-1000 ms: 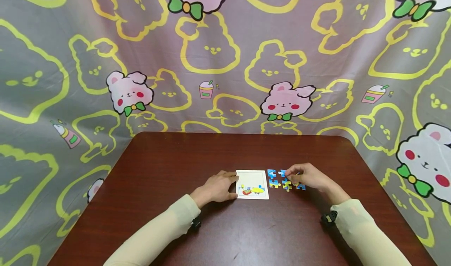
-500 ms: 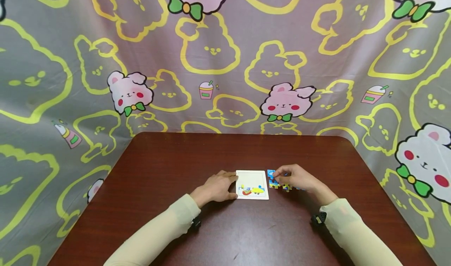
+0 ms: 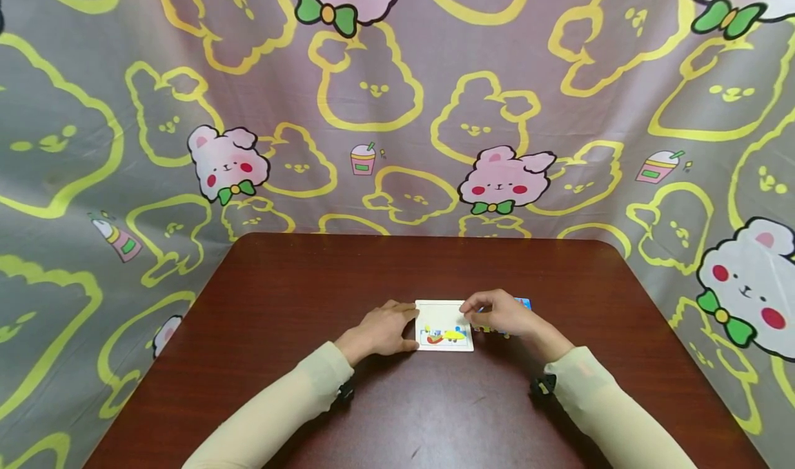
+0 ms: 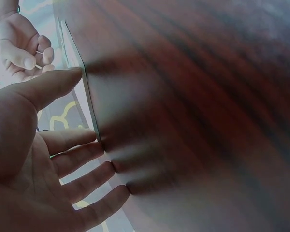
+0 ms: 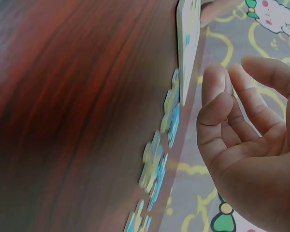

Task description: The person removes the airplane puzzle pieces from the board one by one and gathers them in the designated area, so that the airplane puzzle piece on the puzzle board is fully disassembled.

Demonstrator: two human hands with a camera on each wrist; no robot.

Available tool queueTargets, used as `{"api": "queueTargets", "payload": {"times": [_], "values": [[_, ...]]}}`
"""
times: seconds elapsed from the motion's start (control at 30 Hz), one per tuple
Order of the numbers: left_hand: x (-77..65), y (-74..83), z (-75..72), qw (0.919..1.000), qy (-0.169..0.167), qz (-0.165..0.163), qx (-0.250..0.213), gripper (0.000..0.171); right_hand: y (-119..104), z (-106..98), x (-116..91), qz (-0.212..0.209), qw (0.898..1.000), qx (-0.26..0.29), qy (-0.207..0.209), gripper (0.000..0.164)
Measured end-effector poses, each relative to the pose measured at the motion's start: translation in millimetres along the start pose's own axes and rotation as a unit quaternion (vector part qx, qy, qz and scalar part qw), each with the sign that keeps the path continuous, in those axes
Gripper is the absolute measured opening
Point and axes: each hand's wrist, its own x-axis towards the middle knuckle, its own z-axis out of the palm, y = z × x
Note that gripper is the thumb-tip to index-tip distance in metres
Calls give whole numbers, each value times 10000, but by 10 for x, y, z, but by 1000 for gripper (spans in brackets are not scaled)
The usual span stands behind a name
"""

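Observation:
A white square puzzle board [image 3: 439, 314] lies on the table, with a strip of coloured picture, yellow and red, along its near side. My left hand [image 3: 386, 330] rests at the board's left edge; in the left wrist view its thumb and extended fingers touch the edge and tabletop. Over the board's right edge hovers my right hand [image 3: 502, 313], its fingers loosely curled and nothing visible between them. Loose jigsaw pieces [image 5: 153, 162], blue and yellow, lie right of the board beneath that hand. In the head view it hides most of them, leaving a blue piece [image 3: 524, 303] showing.
The dark brown wooden table [image 3: 348, 269] extends around the board on all sides. A grey patterned cloth [image 3: 397, 76] hangs behind and beside it. Each wrist wears a small black device.
My right hand has moved left, from above the loose jigsaw pieces to the board's right edge, uncovering the far right piece. My left hand and the board have stayed put.

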Motion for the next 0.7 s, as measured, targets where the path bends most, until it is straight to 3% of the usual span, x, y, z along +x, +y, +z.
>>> {"api": "queueTargets", "payload": {"times": [0.4, 0.7], "values": [[0, 4, -15, 10000, 8, -15, 14, 73, -163, 156, 90, -284, 9993, -43, -219, 20], [14, -5, -7, 10000, -23, -40, -27, 74, -195, 266, 182, -612, 9968, -426, -279, 17]]}}
